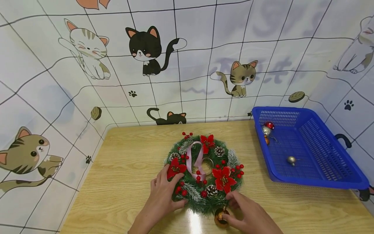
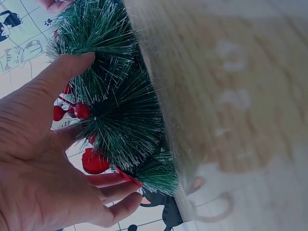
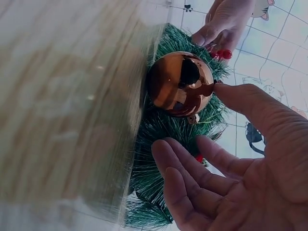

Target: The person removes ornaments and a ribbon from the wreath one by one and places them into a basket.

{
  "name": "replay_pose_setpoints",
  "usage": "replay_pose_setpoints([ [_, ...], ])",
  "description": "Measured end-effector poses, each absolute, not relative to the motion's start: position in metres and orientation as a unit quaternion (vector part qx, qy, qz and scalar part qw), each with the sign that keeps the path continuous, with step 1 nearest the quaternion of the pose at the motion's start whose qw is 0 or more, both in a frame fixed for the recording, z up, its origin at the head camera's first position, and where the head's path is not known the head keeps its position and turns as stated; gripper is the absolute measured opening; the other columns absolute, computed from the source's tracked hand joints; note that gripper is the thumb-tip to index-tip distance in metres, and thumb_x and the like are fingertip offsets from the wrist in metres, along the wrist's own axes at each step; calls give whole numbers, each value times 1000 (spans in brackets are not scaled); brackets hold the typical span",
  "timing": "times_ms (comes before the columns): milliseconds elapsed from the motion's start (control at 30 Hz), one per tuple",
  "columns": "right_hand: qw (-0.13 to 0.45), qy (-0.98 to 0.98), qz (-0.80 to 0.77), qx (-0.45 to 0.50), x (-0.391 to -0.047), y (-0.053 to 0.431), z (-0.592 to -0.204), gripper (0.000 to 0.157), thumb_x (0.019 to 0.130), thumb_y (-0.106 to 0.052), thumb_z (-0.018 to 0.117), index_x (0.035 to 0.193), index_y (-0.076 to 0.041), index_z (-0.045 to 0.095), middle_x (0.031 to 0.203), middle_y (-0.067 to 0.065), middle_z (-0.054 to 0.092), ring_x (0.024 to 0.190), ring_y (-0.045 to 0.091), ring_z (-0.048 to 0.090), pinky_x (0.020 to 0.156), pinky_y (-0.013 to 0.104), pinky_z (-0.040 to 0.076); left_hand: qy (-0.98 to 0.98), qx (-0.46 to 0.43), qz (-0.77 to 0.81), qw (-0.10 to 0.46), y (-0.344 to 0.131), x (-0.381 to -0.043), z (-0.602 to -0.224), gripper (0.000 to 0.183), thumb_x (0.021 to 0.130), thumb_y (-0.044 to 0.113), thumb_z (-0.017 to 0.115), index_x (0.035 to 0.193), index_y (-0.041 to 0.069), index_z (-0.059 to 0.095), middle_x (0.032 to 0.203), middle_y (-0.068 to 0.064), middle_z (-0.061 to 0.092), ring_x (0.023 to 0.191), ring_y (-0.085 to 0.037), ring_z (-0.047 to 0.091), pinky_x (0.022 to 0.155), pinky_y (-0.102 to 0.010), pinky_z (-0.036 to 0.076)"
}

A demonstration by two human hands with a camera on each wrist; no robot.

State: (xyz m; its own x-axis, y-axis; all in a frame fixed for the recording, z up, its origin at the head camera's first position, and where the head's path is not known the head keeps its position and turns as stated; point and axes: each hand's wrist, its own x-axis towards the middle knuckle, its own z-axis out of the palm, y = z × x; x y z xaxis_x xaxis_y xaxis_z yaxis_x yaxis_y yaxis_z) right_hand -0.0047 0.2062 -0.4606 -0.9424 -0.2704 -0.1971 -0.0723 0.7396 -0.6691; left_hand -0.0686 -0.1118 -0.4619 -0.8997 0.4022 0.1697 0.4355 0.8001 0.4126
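A green Christmas wreath (image 1: 201,205) lies on the table with red poinsettias (image 1: 223,180), frosted sprigs, pine cones (image 1: 211,190) and red berries. A pink ribbon loop (image 1: 189,159) crosses its middle. My left hand (image 1: 165,191) rests at the wreath's left side, fingers spread on the greenery by a red flower; in the left wrist view its thumb touches the needles. At the front right edge is a shiny copper bauble (image 3: 166,89). The right thumb touches this bauble, while the other fingers of my right hand (image 1: 248,211) are loosely bent beside the needles.
A blue plastic basket (image 1: 263,143) stands on the right of the wooden table (image 1: 125,159). It holds several small baubles, among them a red one (image 1: 269,125) and a silver one (image 1: 291,160). Cat-print cloth (image 1: 195,74) walls rise behind and at both sides.
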Motion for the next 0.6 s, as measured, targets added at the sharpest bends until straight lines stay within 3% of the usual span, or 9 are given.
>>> replay_pose_setpoints([
  [167,148,919,-350,-101,-4,205,-464,57,91,-55,87,125,-17,62,108,-10,66,99,10,66,83,39,59,-948,-213,-233,31,-111,-68,-464,84,73,42,103,145,20,66,163,-34,34,144,-55,42,97,-74,42],
  [400,188,897,-389,-91,-3,202,-468,68,92,-45,89,137,-8,54,102,-4,65,86,8,62,70,35,54,-945,-203,-256,23,-108,-65,-464,84,73,40,104,146,18,66,164,-34,31,142,-57,42,101,-78,40],
  [600,185,895,-396,-88,-3,202,-470,77,93,-39,89,145,-3,47,102,-1,65,81,8,61,67,34,52,-948,-197,-248,30,-104,-59,-463,82,75,42,102,144,16,66,162,-35,33,141,-58,42,99,-76,41],
])
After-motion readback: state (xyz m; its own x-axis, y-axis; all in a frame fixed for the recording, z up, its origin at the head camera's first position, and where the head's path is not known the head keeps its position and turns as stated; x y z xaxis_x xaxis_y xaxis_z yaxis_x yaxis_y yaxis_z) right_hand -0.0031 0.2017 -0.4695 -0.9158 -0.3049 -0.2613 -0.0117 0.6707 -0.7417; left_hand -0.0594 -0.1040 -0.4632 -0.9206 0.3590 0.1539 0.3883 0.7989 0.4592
